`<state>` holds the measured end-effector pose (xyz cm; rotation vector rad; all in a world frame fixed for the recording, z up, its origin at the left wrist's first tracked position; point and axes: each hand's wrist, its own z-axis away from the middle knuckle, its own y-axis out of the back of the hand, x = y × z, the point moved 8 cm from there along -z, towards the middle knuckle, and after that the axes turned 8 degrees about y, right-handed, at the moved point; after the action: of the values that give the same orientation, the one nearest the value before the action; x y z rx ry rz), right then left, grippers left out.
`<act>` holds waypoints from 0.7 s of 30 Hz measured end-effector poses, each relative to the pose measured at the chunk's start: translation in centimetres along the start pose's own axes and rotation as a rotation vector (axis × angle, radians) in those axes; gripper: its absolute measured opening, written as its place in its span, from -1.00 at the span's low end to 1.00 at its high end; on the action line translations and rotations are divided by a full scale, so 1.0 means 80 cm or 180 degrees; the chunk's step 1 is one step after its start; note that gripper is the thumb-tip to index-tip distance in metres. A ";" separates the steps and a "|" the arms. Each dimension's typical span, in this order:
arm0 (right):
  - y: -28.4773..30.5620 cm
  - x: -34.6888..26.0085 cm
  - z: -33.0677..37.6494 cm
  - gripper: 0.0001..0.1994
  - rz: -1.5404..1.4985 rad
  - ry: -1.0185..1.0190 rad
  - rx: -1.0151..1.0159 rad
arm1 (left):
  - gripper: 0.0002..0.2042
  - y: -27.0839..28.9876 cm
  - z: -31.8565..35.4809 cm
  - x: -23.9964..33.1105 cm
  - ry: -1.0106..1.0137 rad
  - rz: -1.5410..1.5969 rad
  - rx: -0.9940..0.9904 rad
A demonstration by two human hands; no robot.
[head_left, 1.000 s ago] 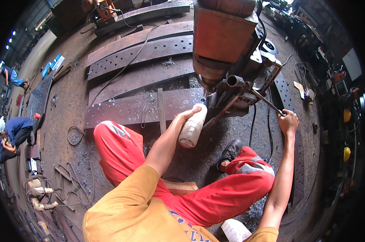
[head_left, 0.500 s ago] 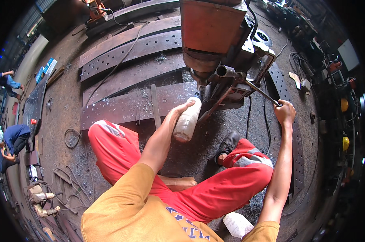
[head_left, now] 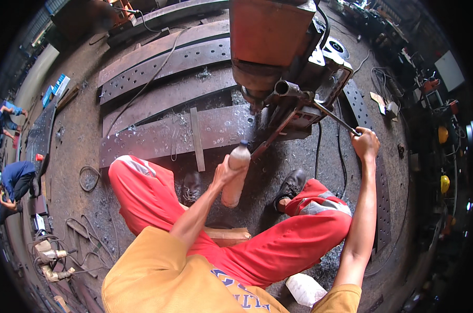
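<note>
Between my knees, my left hand [head_left: 227,173] is wrapped round a plastic bottle [head_left: 235,190] with a dark blue cap. It is held nearly upright, cap end toward the orange drilling machine [head_left: 270,39] and apart from it. My right hand [head_left: 365,144] grips the end of a metal lever [head_left: 335,119], which runs from the hub [head_left: 287,88] on the machine's side. Beyond the bottle, the drill's lower end [head_left: 254,104] stands over a long steel plate [head_left: 168,133] with marks and shavings on it.
Several drilled steel plates [head_left: 163,68] lie stacked ahead, a cable [head_left: 166,65] across them. A loose flat bar [head_left: 197,141] rests on the nearest one. Black cables [head_left: 318,151] hang beside the machine. A white container [head_left: 305,290] is by my right hip. At far left a co-worker [head_left: 18,180] bends down.
My left hand has drawn the bottle back from the drill toward me, and it now stands more upright. My right hand stays on the lever, with little movement.
</note>
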<state>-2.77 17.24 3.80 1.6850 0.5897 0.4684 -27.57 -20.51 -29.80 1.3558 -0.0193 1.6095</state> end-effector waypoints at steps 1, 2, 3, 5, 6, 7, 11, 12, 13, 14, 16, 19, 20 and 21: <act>0.000 0.005 0.000 -0.68 0.0015 -0.0061 -0.0033 | -0.23 0.004 0.022 0.002 -0.0066 0.0038 0.0000; -0.003 0.005 0.000 -0.68 0.0008 -0.0097 -0.0080 | -0.23 0.010 0.042 0.001 -0.0106 0.0069 0.0022; -0.003 0.005 -0.001 -0.68 0.0034 -0.0035 -0.0017 | -0.24 0.015 0.059 0.009 -0.0281 0.0138 0.0130; -0.001 0.002 -0.002 -0.68 0.0060 0.0082 0.0101 | -0.24 0.032 0.091 0.019 -0.0628 0.0246 0.0349; -0.006 0.005 -0.003 -0.68 0.0094 0.0027 -0.0112 | -0.24 0.035 0.105 0.026 -0.0814 0.0343 0.0427; -0.004 0.004 -0.003 -0.68 0.0070 0.0010 -0.0125 | -0.23 0.032 0.113 0.021 -0.0865 0.0369 0.0367; 0.004 -0.001 0.000 -0.62 -0.0022 0.0105 -0.0154 | -0.19 0.008 0.121 -0.022 -0.0905 0.0357 -0.0103; 0.020 -0.010 0.002 -0.62 -0.0111 0.0183 -0.0185 | -0.18 0.003 0.121 -0.041 -0.0838 0.0312 -0.0197; 0.051 -0.017 0.003 -0.61 -0.0153 0.0239 -0.0194 | -0.17 -0.008 0.116 -0.047 -0.0807 0.0301 -0.0317; 0.085 -0.022 0.005 -0.62 -0.0167 0.0408 -0.0036 | -0.16 -0.005 0.123 -0.030 -0.0843 0.0304 -0.0398; 0.155 -0.063 0.002 -0.64 -0.0398 0.0838 0.0243 | -0.17 0.009 0.128 -0.038 -0.0948 0.0241 -0.0458; 0.240 -0.139 -0.020 -0.68 0.0246 0.1790 0.1482 | -0.17 0.026 0.129 -0.042 -0.1000 -0.0046 -0.0551; 0.253 -0.167 -0.026 -0.67 -0.0091 0.1823 0.1704 | -0.16 0.030 0.128 -0.043 -0.0995 -0.0162 -0.0584; 0.267 -0.218 -0.022 -0.66 -0.0442 0.1906 0.1950 | -0.17 0.023 0.115 -0.080 -0.0626 0.0092 -0.0709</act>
<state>-14.84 4.85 25.36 2.0569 1.3874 0.7501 -22.76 -30.79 -30.17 1.3380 -0.3284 1.4449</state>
